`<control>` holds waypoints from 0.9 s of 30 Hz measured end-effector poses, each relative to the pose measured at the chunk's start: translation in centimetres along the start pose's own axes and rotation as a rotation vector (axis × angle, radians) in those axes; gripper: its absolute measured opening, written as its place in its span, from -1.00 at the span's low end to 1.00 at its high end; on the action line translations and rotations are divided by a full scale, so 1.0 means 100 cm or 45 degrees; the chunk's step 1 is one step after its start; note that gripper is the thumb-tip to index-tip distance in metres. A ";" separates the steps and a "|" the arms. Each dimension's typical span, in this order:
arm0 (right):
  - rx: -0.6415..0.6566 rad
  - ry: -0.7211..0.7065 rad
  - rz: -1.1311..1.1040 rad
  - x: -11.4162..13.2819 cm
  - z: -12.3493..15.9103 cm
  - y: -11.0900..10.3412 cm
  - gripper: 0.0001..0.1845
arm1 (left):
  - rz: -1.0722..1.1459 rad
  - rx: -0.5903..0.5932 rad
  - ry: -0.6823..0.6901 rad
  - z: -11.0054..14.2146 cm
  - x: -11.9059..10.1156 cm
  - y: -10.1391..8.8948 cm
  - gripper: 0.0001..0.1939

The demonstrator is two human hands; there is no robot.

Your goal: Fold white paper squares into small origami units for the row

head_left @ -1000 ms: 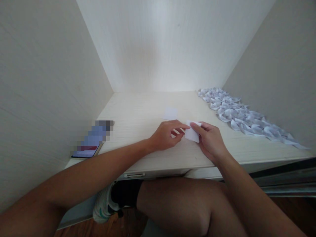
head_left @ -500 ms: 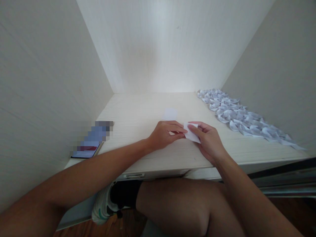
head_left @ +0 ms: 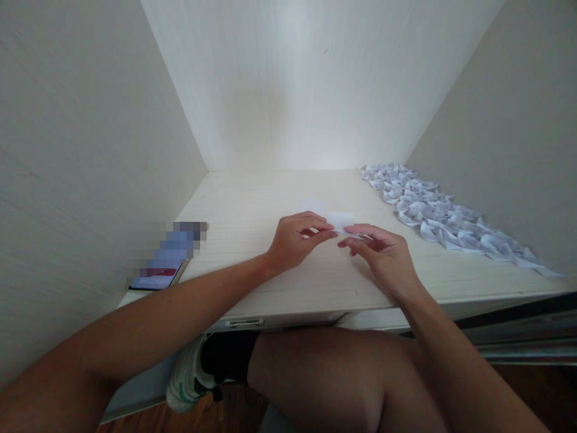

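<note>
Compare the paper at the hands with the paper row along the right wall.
The held paper is one small piece; the paper row is many overlapping pieces. The held paper is between the left hand and right hand; the paper row lies on the desk. The held paper's upper part looks flat; the paper row looks curled. Both are white.

The right hand's (head_left: 386, 255) thumb has slid off the white paper's (head_left: 340, 221) face

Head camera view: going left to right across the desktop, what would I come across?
Phone-like device, left hand, small white paper at its fingertips, right hand, cluster of white paper pieces.
</note>
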State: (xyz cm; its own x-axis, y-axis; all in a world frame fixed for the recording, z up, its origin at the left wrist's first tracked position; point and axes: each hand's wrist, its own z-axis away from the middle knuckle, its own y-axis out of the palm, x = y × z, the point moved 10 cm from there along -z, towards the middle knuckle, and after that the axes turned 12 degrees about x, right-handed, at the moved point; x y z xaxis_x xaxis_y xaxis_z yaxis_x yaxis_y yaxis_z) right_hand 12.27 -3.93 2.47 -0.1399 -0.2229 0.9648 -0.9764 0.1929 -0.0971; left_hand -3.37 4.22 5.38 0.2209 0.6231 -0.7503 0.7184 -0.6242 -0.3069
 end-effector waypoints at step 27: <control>-0.084 -0.215 0.184 0.022 0.005 0.007 -0.71 | 0.406 -0.104 -0.126 0.006 0.015 0.010 -0.65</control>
State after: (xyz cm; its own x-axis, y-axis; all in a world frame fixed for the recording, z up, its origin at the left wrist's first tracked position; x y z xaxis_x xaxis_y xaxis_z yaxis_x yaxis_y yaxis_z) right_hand 11.17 -4.70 4.37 -0.3088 -0.3437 0.8869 -0.9319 0.2956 -0.2100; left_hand -2.75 4.28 3.59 0.3807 0.3513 -0.8554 0.6747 -0.7381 -0.0029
